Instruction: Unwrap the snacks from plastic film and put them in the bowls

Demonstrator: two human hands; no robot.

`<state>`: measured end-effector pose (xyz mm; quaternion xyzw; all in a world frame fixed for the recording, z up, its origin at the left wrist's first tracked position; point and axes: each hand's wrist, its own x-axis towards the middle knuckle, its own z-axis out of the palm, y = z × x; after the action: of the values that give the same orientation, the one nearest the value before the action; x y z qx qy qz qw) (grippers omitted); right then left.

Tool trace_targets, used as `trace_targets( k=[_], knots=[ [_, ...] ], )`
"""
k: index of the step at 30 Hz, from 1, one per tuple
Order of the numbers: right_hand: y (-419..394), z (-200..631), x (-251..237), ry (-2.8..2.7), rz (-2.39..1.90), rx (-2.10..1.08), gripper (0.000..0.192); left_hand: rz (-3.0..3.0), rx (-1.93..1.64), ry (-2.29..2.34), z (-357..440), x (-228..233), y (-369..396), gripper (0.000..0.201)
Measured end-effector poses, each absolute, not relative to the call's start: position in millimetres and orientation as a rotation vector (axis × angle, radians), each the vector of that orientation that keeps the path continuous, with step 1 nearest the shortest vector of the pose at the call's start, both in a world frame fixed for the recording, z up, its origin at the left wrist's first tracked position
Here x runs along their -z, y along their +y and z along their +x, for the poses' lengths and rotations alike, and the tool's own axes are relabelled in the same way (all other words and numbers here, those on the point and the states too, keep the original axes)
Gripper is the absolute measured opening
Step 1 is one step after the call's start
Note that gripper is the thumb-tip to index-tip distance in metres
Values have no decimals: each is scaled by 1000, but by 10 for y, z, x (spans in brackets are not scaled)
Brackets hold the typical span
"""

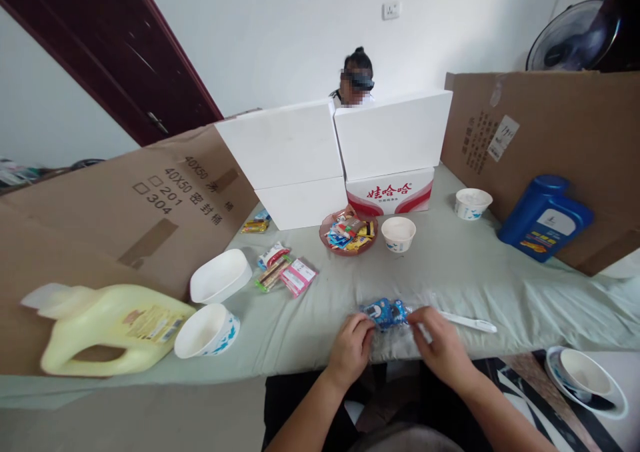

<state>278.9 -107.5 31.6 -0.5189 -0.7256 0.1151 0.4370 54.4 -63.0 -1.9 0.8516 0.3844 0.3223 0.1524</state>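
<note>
Close to the table's front edge lie small blue snack packets [384, 313] with clear plastic wrapping around them. My left hand [351, 347] is closed at their left side, its thumb and fingertips pinching the edge of the wrapping. On the other side my right hand [440, 347] pinches the wrapping's right edge. A white plastic utensil [473, 322] lies just right of my right hand; its near end is hidden behind the fingers. Farther back stands a pinkish clear bowl [349, 251] filled with colourful sachets, and beside it a white paper bowl [399, 235].
White boxes [295, 152] form a wall, with a person [356, 82] behind. Cardboard panels [150, 205] flank the table. At left are a yellow jug [110, 325], a tilted paper bowl [207, 332], a white tub [221, 277] and snack packs [285, 270]. A blue jug [545, 219] leans at right.
</note>
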Motion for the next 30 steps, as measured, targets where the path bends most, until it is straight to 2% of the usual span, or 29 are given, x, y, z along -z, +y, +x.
trace_targets(
  k=[4, 8, 10, 13, 16, 19, 22, 27, 30],
  knots=[
    [-1144, 2440, -340, -2260, -1167, -525, 20, 2510, -757, 1157, 589, 39, -462, 40],
    [-1095, 2465, -172, -2218, -1315, -449, 24, 2494, -646, 1308, 623, 60, -391, 83],
    [-1024, 2572, -98, -2101, -1422, -344, 29, 2473, -683, 1348, 652, 62, -387, 93],
    [-904, 2737, -3, -2032, -1522, -160, 38, 2489, -752, 1333, 734, 40, -400, 79],
    [-830, 2832, 137, -2120, -1536, -52, 64, 2579, -709, 1190, 854, 1, -413, 55],
    [-815, 2848, 334, -2199, -1542, -2, 83, 2639, -640, 1168, 968, -30, -402, 58],
    [-822, 2835, 505, -2223, -1547, 37, 89, 2659, -598, 1208, 1033, -58, -339, 56],
    [-818, 2837, 598, -2188, -1547, 99, 96, 2426, -617, 1117, 977, -132, -60, 22],
    [-812, 2845, 603, -2192, -1536, 106, 94, 2192, -730, 1127, 864, -220, 195, 15]
  ],
)
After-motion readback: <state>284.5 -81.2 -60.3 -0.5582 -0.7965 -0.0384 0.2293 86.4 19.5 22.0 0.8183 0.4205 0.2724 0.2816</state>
